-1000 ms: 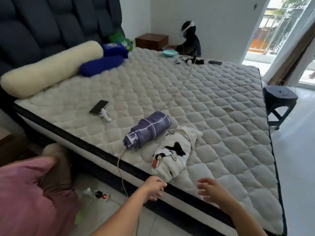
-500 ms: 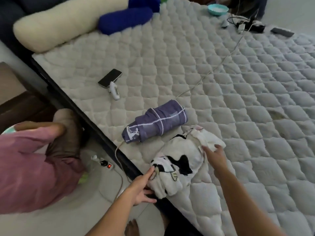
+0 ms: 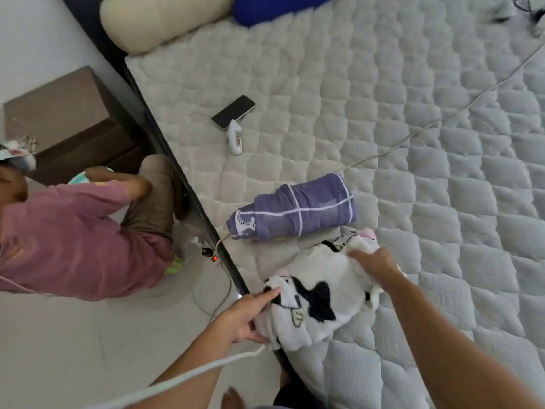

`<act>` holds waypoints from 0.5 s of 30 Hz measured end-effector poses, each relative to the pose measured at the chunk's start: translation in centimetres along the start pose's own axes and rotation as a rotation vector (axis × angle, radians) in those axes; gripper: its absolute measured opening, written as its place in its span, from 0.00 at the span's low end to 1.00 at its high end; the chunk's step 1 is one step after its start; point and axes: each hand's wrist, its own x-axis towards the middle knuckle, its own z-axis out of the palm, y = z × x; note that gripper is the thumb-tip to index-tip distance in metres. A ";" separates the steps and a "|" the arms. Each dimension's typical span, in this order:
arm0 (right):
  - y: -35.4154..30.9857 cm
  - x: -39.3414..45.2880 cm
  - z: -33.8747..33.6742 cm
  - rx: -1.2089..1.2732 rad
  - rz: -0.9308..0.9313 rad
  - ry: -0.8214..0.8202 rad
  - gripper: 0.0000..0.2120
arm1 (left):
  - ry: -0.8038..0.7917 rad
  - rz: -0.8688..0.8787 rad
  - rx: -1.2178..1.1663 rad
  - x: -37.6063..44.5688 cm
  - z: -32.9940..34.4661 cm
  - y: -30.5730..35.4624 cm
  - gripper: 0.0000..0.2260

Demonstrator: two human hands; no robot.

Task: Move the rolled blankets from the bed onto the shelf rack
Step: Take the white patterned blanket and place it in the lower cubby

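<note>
A rolled white blanket with black cow patches (image 3: pixel 317 293) lies at the near edge of the quilted mattress (image 3: pixel 442 178). My left hand (image 3: pixel 246 317) grips its near end, which hangs over the bed edge. My right hand (image 3: pixel 376 262) presses on its far end, fingers wrapped into the fabric. Just beyond it lies a rolled purple blanket with white lines (image 3: pixel 295 212), untouched. No shelf rack is in view.
A phone (image 3: pixel 233 111) and a small white device (image 3: pixel 235 137) lie further up the mattress, and a white cable (image 3: pixel 413 134) crosses it. A person in a pink top (image 3: pixel 73 237) crouches on the floor left of the bed beside a power strip (image 3: pixel 211 253) and a brown nightstand (image 3: pixel 65 119).
I have leaned closer over the bed. Both hands went from hovering at the bed edge to taking hold of the cow-patterned blanket at its two ends.
</note>
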 end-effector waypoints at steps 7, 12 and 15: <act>0.1 -2.1 1.0 0.208 -0.026 0.047 0.36 | 0.020 0.048 0.047 0.3 -0.9 -0.4 0.27; -2.7 -6.8 2.9 0.212 -0.194 0.061 0.34 | 0.067 0.137 -0.061 -1.5 -3.4 -2.5 0.29; -5.3 -10.5 5.0 0.179 -0.351 0.035 0.33 | 0.097 0.184 -0.202 -3.5 -5.9 -4.8 0.28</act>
